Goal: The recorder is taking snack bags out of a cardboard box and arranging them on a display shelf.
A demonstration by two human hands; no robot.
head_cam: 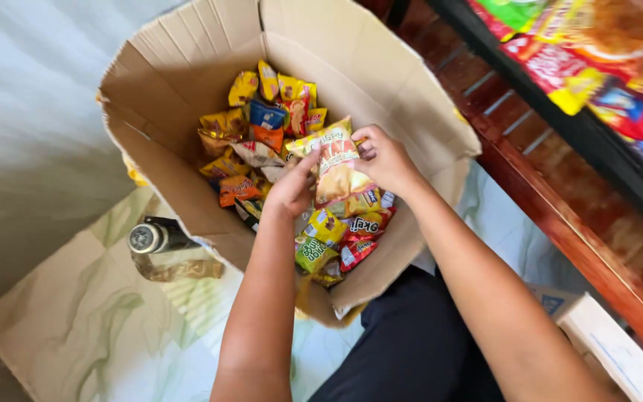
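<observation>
At 9 o'clock we see a dark bottle [159, 238] with a round cap lying on the tiled floor [113, 320], touching the cardboard box [165, 112] at its lower left wall. The box is open, flaps up, filled with small snack packets [262, 119], mostly yellow, orange and red. Near centre our left hand [292, 190] reaches into the box, its grip pinching the left edge of a yellow and orange snack bag [336, 167] held just above the pile. At 3 o'clock of that bag our right hand [388, 160] has its grip closed on the bag's right edge, fingers curled over it. Both hands share the one bag. At 1 o'clock a dark shelf [597, 141] holds red and yellow packages [567, 67]. At 5 o'clock a white carton [612, 350] sits on the floor.
</observation>
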